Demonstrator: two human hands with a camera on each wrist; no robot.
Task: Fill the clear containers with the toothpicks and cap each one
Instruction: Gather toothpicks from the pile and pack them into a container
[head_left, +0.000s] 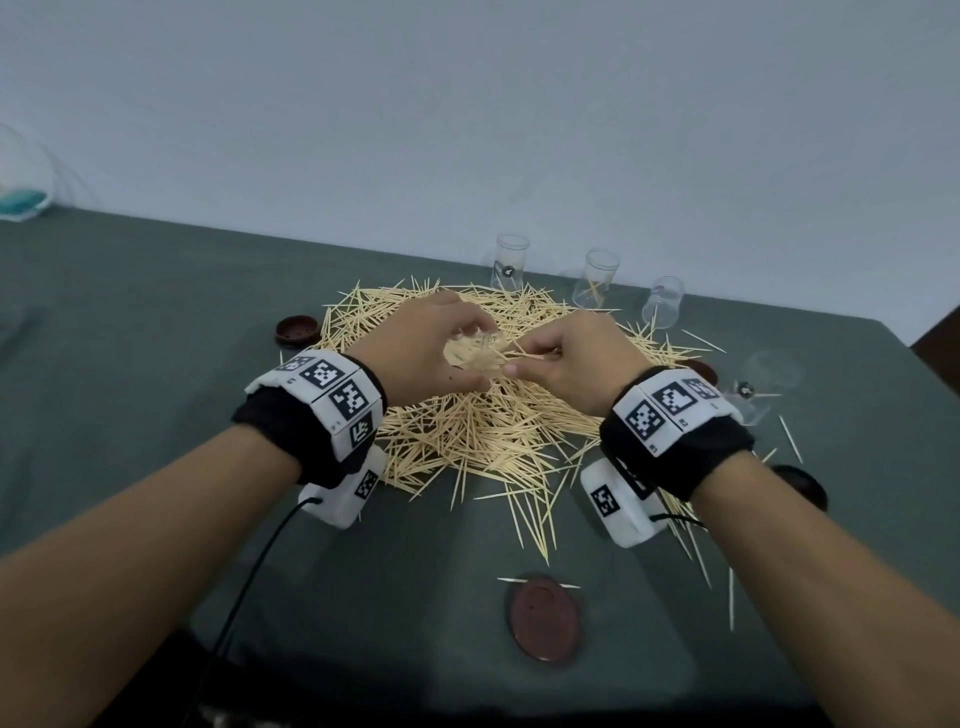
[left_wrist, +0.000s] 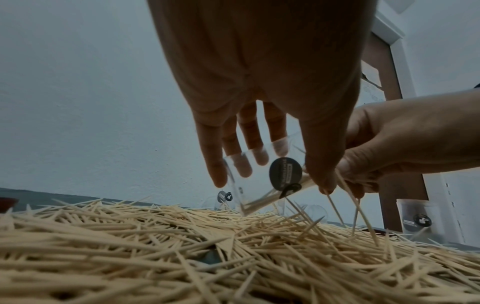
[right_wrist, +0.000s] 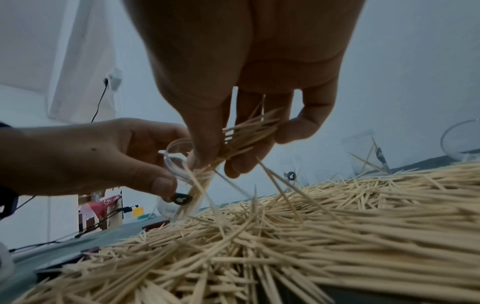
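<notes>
Clear container (left_wrist: 262, 181) tilted over toothpick pile (head_left: 483, 415) mid-desk (head_left: 130, 338), gripped by left hand (head_left: 421, 348). Bunch of toothpicks (right_wrist: 244, 139) pinched in right hand (head_left: 566, 358), tips at container's mouth. Three more containers (head_left: 595, 278) near far edge.

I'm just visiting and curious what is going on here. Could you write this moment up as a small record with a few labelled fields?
Activity: filling a clear container with toothpicks
Left hand: holds the clear container tilted over the pile, mouth toward the other hand
Right hand: pinches a bundle of toothpicks, feeding them into the mouth
Toothpick pile: spread wide over the green table
Other containers: three upright at the back, one lying at the right
Caps: brown, loose; one nearest the person, none fitted
</notes>
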